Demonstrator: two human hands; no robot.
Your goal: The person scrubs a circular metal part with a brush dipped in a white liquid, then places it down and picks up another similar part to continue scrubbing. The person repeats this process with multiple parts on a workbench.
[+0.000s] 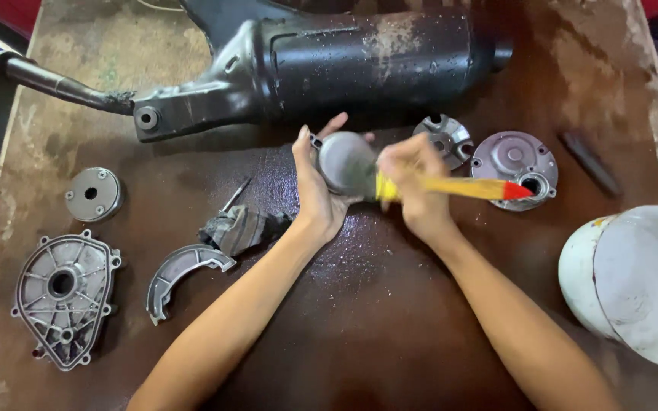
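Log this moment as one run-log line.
left hand: holds round metal part | right hand: brushes it with yellow-handled brush | surface: wet brown table

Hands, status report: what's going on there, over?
Left hand grips round metal part. Right hand brushes it with yellow-handled paintbrush. Nothing in the way.

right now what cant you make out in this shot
- Round metal part in the left hand: head view, blurred, and the fingers cover its back.
- Brush bristles: motion-blurred; the right hand hides where the grip sits on the handle.
- Black exhaust pipe: its thin end is cut off by the left edge.
- White bucket: cut by the right edge, contents not visible.
- Dark rag: what lies beneath it is hidden.
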